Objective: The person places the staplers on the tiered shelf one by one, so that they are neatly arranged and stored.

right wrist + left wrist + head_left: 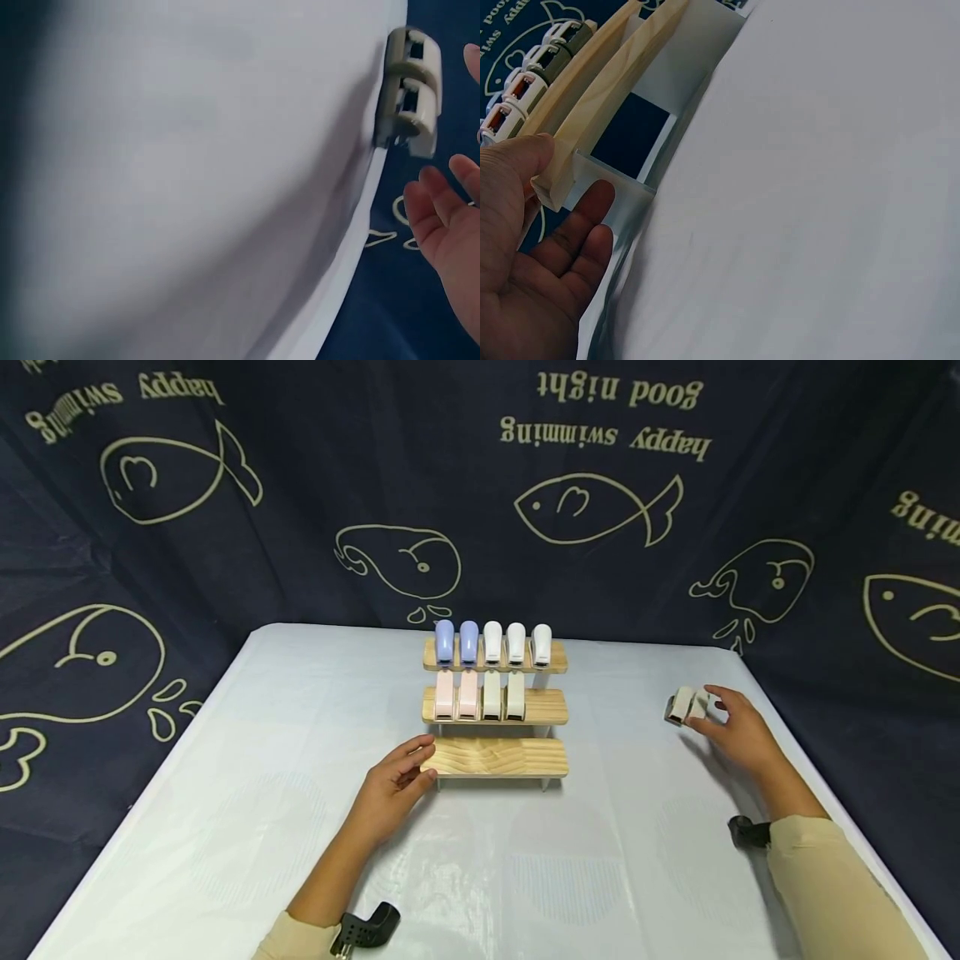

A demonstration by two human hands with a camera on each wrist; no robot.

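A wooden three-step rack [492, 757] stands mid-table. My left hand [393, 787] holds the left end of its lowest shelf; in the left wrist view the thumb lies at the board [622, 90] and two loosely bent fingers show below it. Two cream mini staplers [681, 704] stand side by side at the right of the table. My right hand [742, 731] is beside them, thumb and index finger spread around the nearer one. In the right wrist view a gap shows between these fingertips [431, 180] and the staplers [415, 97].
On the top shelf stand blue staplers [445, 642] and white staplers [515, 643]. The middle shelf [546, 706] bears pink staplers [445, 695] and pale grey-green ones [492, 695]. A dark fish-print cloth [300, 460] hangs behind the white-covered table [247, 827].
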